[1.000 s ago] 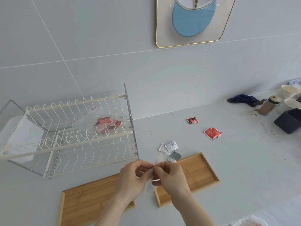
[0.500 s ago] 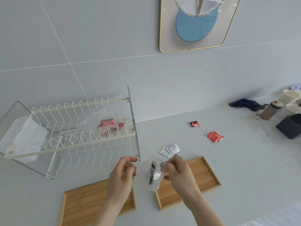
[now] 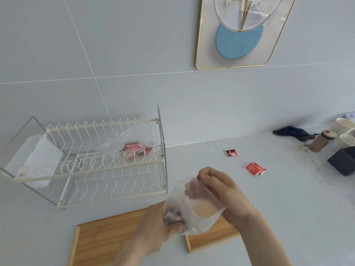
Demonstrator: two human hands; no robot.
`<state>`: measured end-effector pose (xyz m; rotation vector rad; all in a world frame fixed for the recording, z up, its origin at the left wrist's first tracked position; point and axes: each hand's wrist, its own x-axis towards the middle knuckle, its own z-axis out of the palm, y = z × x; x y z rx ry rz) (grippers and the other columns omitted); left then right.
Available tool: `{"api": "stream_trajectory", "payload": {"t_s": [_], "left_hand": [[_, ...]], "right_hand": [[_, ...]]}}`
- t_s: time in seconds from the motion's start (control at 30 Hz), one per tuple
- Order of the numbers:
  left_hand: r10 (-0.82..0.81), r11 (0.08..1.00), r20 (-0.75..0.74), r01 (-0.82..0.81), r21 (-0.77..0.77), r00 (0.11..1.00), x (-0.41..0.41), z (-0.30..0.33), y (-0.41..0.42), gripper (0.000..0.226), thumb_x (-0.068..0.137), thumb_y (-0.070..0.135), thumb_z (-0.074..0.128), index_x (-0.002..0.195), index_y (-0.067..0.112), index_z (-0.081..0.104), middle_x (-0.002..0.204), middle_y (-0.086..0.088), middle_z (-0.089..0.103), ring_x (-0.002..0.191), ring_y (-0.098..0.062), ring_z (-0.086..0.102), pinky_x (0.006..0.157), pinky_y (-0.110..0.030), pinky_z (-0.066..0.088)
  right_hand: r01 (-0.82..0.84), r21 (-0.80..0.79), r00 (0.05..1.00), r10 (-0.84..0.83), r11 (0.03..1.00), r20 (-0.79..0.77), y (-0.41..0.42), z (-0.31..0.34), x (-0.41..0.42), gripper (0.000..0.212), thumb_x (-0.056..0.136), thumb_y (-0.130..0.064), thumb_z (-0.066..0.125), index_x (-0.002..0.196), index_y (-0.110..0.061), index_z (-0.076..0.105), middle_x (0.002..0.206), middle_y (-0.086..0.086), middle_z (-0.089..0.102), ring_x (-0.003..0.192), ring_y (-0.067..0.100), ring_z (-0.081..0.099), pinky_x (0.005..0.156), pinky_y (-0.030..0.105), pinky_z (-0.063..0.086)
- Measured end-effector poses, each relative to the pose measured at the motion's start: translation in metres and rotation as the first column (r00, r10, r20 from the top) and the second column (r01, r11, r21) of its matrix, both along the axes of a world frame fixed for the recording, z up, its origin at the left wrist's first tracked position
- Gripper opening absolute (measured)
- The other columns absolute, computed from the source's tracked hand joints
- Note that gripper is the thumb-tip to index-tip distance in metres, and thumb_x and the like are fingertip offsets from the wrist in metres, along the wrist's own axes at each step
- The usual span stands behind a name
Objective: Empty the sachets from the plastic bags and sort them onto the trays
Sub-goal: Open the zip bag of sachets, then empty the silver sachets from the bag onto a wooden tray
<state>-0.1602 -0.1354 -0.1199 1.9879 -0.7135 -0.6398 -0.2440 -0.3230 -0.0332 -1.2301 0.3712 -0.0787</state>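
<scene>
I am holding a clear plastic bag (image 3: 194, 204) in both hands above the gap between the two wooden trays, so that whatever drops will fall close to where it must be sorted. My right hand (image 3: 224, 191) is pinching the bag's opened rim near the top, keeping the mouth wide, while my left hand (image 3: 153, 225) is gripping the lower end where a few dark sachets (image 3: 172, 217) are bunched; I am squeezing there, I judge, to work them toward the opening. The bag is blurred, so I cannot tell how many sachets are inside. The left tray (image 3: 99, 240) and the right tray (image 3: 209, 240) are lying bare where I can see them, so sorting is not yet begun. Two red sachets (image 3: 254, 168) and a darker one (image 3: 231, 152) are lying loose on the counter (image 3: 288, 208), well apart from the trays. A second bag (image 3: 124, 145), holding red sachets, is resting on the upper tier of the dish rack (image 3: 92, 166), waiting within reach of my left hand.
</scene>
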Motion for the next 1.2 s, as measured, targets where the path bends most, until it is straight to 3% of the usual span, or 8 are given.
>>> {"api": "stream_trajectory", "payload": {"t_s": [0.13, 0.23, 0.33, 0.47, 0.63, 0.8, 0.93, 1.2], "left_hand": [[0.12, 0.982, -0.164, -0.142, -0.125, 0.979, -0.002, 0.004, 0.009, 0.015, 0.074, -0.002, 0.078, 0.082, 0.011, 0.076, 0.08, -0.007, 0.077, 0.079, -0.009, 0.071, 0.072, -0.029, 0.054], [0.267, 0.912, -0.356, -0.354, -0.207, 0.896, -0.005, 0.001, 0.016, 0.023, 0.077, -0.009, 0.078, 0.091, 0.007, 0.071, 0.081, -0.007, 0.077, 0.077, -0.02, 0.075, 0.064, -0.027, 0.058], [0.299, 0.856, -0.493, -0.458, -0.24, 0.817, -0.011, -0.004, 0.023, 0.028, 0.076, 0.004, 0.082, 0.1, 0.008, 0.069, 0.094, -0.011, 0.077, 0.085, -0.025, 0.077, 0.067, -0.031, 0.06], [0.312, 0.849, -0.488, -0.469, -0.242, 0.816, -0.013, -0.012, 0.039, 0.035, 0.074, 0.019, 0.081, 0.108, 0.021, 0.074, 0.107, -0.008, 0.078, 0.104, -0.026, 0.074, 0.088, -0.042, 0.059], [0.533, 0.695, -0.495, -0.688, -0.206, 0.686, -0.006, -0.023, 0.071, 0.044, 0.073, 0.013, 0.088, 0.11, 0.028, 0.068, 0.102, 0.008, 0.079, 0.098, -0.007, 0.073, 0.073, -0.016, 0.056], [0.743, 0.655, -0.054, -0.741, -0.149, 0.667, 0.013, -0.033, 0.102, 0.097, 0.065, 0.049, 0.084, 0.147, 0.038, 0.033, 0.146, 0.01, 0.044, 0.133, -0.01, 0.044, 0.111, -0.041, 0.039], [0.396, 0.892, 0.44, -0.452, 0.025, 0.806, 0.033, -0.033, 0.112, 0.083, 0.075, 0.054, 0.073, 0.148, 0.04, 0.036, 0.153, 0.02, 0.035, 0.145, -0.007, 0.027, 0.119, -0.037, 0.022], [0.112, 0.857, 0.454, -0.317, 0.406, 0.884, 0.047, -0.059, 0.127, 0.044, 0.092, 0.021, 0.059, 0.131, 0.041, 0.057, 0.13, 0.018, 0.061, 0.136, -0.013, 0.042, 0.117, -0.034, 0.028]], "right_hand": [[0.266, 0.12, 0.963, -0.257, 0.956, -0.086, 0.002, -0.064, -0.003, 0.05, 0.098, -0.044, 0.051, 0.118, 0.0, 0.063, 0.115, 0.019, 0.076, 0.099, 0.03, 0.074, 0.086, 0.044, 0.054], [0.078, 0.127, 0.986, -0.058, 0.989, -0.156, 0.029, -0.107, -0.02, 0.07, 0.086, -0.06, 0.067, 0.137, -0.013, 0.058, 0.13, 0.016, 0.07, 0.12, 0.038, 0.066, 0.103, 0.052, 0.051], [-0.114, 0.112, 0.977, 0.132, 0.987, -0.169, 0.066, -0.128, -0.023, 0.069, 0.077, -0.043, 0.083, 0.137, -0.016, 0.06, 0.132, 0.012, 0.07, 0.126, 0.032, 0.064, 0.107, 0.055, 0.049], [0.115, 0.163, 0.979, -0.084, 0.98, -0.185, 0.097, -0.142, -0.008, 0.028, 0.094, -0.001, 0.067, 0.122, 0.001, 0.067, 0.111, 0.025, 0.076, 0.106, 0.041, 0.073, 0.087, 0.049, 0.061], [0.082, -0.157, 0.969, -0.115, 0.984, -0.218, 0.094, -0.143, 0.009, 0.023, 0.097, 0.006, 0.058, 0.107, -0.009, 0.072, 0.093, 0.013, 0.081, 0.092, 0.029, 0.077, 0.084, 0.048, 0.063], [-0.098, -0.624, 0.979, -0.036, 0.775, -0.198, 0.089, -0.147, 0.024, 0.017, 0.092, -0.01, 0.065, 0.099, -0.025, 0.067, 0.075, -0.005, 0.072, 0.072, 0.02, 0.064, 0.07, 0.031, 0.051], [-0.159, -0.829, 0.987, 0.061, 0.537, -0.15, 0.101, -0.144, 0.037, 0.011, 0.089, -0.024, 0.062, 0.1, -0.023, 0.06, 0.08, -0.01, 0.071, 0.076, 0.019, 0.065, 0.07, 0.039, 0.053], [-0.228, -0.913, 0.965, 0.206, 0.338, -0.165, 0.118, -0.142, 0.047, 0.011, 0.094, -0.028, 0.056, 0.103, -0.022, 0.057, 0.1, -0.007, 0.067, 0.091, 0.021, 0.061, 0.07, 0.037, 0.043]]}}
